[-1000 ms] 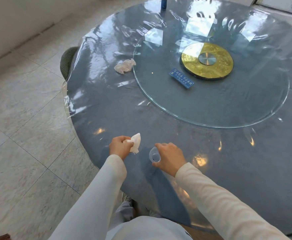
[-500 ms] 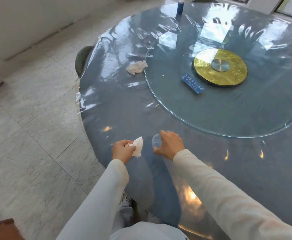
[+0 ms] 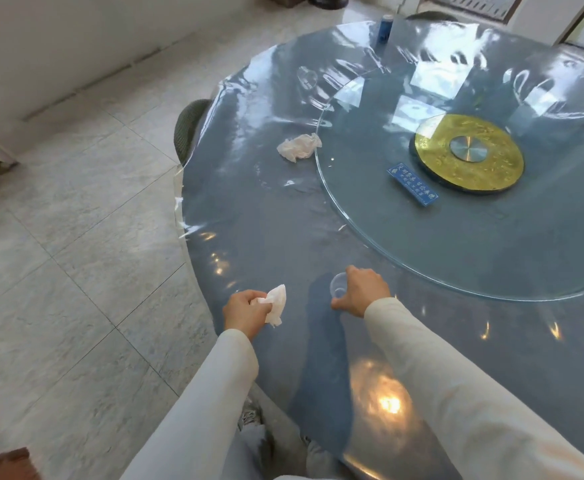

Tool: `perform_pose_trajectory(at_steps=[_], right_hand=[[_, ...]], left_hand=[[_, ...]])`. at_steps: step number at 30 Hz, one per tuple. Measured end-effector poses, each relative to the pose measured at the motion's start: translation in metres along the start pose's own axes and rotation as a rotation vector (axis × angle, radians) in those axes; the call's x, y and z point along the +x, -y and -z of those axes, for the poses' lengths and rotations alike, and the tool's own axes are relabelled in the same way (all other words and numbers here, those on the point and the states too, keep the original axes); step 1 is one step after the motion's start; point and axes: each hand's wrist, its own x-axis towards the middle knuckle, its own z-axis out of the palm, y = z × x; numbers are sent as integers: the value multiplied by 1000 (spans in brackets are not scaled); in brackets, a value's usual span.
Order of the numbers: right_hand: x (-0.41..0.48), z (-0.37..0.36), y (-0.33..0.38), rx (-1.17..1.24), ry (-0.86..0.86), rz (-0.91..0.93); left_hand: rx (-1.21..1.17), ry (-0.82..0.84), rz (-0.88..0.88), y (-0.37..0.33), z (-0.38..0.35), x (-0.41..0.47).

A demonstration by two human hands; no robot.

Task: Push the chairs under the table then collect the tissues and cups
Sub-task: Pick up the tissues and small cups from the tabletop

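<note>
My left hand [image 3: 247, 311] grips a crumpled white tissue [image 3: 276, 303] above the near edge of the round blue-grey table [image 3: 249, 220]. My right hand [image 3: 361, 292] holds a small clear plastic cup [image 3: 338, 289] tilted on its side just over the tabletop. A second crumpled tissue [image 3: 299, 147] lies farther out, beside the rim of the glass turntable [image 3: 456, 237]. Another clear cup [image 3: 307, 77] stands near the far left edge. A dark green chair [image 3: 188, 128] is tucked under the table's left side.
A gold disc [image 3: 469, 154] and a blue label [image 3: 412, 184] sit on the turntable. A blue can [image 3: 385, 27] stands at the far edge, with a chair back [image 3: 429, 17] behind it. Tiled floor [image 3: 75, 237] lies to the left; a brown object [image 3: 3, 464] shows bottom left.
The view has swung left and up, showing more of the table's far side and the floor. Both hands keep their grips on tissue and cup, staying near the front edge.
</note>
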Motion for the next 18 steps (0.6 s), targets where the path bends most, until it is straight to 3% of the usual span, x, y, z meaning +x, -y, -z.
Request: perform_pose_trajectory(at_steps=[6,18], right_hand=[[11,16,20,-2,16,-63],[144,89,99,102,-76,168]], left_hand=[[48,98,-80,-35,35,40],[-128,73,-135,-113,47,123]])
